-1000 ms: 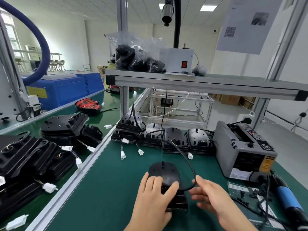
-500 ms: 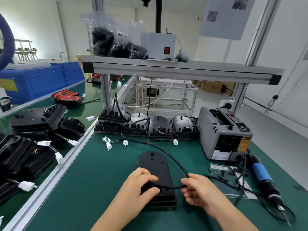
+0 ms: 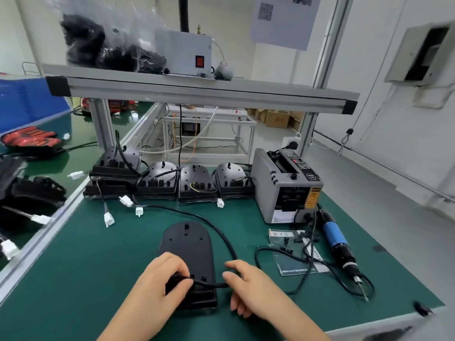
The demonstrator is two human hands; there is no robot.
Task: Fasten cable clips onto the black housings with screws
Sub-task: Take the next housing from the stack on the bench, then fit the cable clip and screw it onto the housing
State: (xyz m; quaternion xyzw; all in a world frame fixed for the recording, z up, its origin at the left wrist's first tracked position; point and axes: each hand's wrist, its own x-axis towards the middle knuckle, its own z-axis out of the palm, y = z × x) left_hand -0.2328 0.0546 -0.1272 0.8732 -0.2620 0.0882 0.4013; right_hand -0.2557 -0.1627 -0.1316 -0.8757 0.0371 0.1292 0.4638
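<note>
Nearest, left hand [image 3: 160,287]: fingers and thumb pinched on the cable [image 3: 209,283] where it meets the near end of the black housing [image 3: 187,242].
Right hand [image 3: 251,289]: fingers curled round the same cable, just beside the housing's right edge.
Housing position: flat on the green counter [image 3: 98,267], rounded end pointing away from us.
Housing handling: we judge it rigid moulded plastic, light, and smooth enough to slide. Steady it by the side edges or press on the flat back.
Cable handling: pliable, likely springy. We would hold it close to the entry point.
Clips: small black parts [image 3: 286,241] to the right, too small to tell apart. Pinch them singly.
Screwdriver [image 3: 333,233]: lying just beyond them, untouched.
Far: row of housings [image 3: 194,183] at the counter's back.
</note>
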